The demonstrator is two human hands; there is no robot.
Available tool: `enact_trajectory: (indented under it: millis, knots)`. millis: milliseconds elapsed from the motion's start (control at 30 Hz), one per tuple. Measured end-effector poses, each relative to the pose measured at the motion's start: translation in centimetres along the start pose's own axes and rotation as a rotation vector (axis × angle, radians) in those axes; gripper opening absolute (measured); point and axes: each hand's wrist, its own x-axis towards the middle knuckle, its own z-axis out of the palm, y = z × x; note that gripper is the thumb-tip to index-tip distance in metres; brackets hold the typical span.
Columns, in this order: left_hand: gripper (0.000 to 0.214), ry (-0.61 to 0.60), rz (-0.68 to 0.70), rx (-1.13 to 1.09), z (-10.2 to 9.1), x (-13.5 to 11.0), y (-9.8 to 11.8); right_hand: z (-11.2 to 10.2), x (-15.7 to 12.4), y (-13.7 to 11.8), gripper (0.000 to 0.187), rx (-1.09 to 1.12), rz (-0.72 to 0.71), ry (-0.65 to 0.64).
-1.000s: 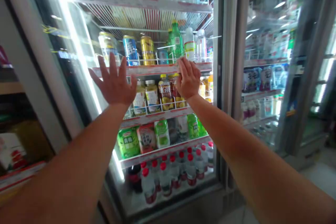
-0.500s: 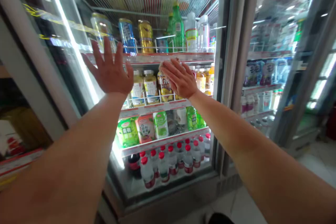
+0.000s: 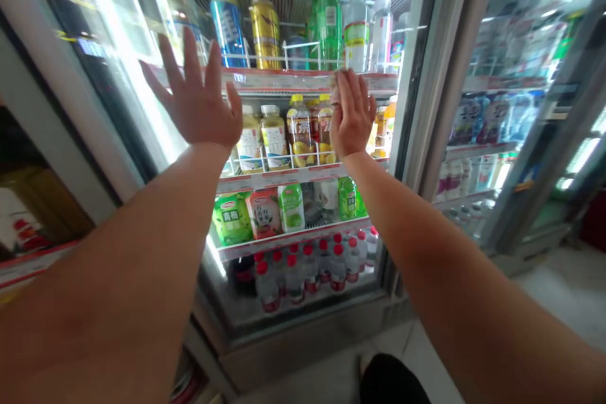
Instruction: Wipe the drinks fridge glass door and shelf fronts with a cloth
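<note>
Left hand (image 3: 201, 101): wide open, fingers fanned and pointing up, thumb held apart; the palm faces the glass door (image 3: 284, 89) of a drinks cooler, and nothing is in its grasp.
Left contact: the hand seems to rest flat on the pane, though its palm side is hidden.
Right hand (image 3: 353, 117): fingers together and slightly bent, closed over a cloth (image 3: 335, 91) that it presses to the glass; how tightly the fingers grip is hidden by the back of the hand.
Cloth: beneath the right fingers, its pale, crumpled edge showing along the index-finger side and at the fingertips, above the thumb; it is well apart from the left hand.
Behind the left hand: a pale can (image 3: 173, 6) past the fingertips, and white-capped bottles (image 3: 273, 139) just beside the thumb in this view.
Behind the right hand: yellow-capped bottles (image 3: 300, 132) to its left, with a green bottle (image 3: 329, 25) above.
Between the hands, higher up: a blue can (image 3: 227, 31) and a gold can (image 3: 265, 31), upright inside.
Below both hands: green packs (image 3: 231, 221) and, lowest, red-capped bottles (image 3: 293, 278).
</note>
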Motion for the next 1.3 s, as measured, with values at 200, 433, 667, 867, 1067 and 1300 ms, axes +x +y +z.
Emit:
enact_trajectory:
  millis: [200,433,667,867,1067,1300]
  knots:
    - [0.074,0.021,0.023,0.101,0.7,0.1,-0.5,-0.6,-0.7,0.2,0.057,-0.013,-0.414,-0.219]
    - [0.068,0.018,0.033,0.222,0.6,0.0,-0.4,-0.6,-1.1,0.2,0.059,0.001,-0.112,-0.087]
    - [0.060,-0.008,0.018,0.256,0.2,-0.2,0.2,-0.6,-1.6,0.4,0.058,0.081,-0.396,-0.249]
    - [0.056,0.037,0.070,0.172,0.0,-0.4,0.0,-0.1,-2.4,0.2,0.058,0.041,-0.142,-0.086]
    - [0.057,0.027,0.063,0.056,-0.6,-0.9,0.3,-1.2,-3.0,0.3,0.060,0.064,-0.404,-0.320]
    - [0.063,0.028,-0.036,-0.055,-0.6,-1.2,1.1,-2.0,-0.2,-0.9,0.055,0.044,-0.435,-0.312]
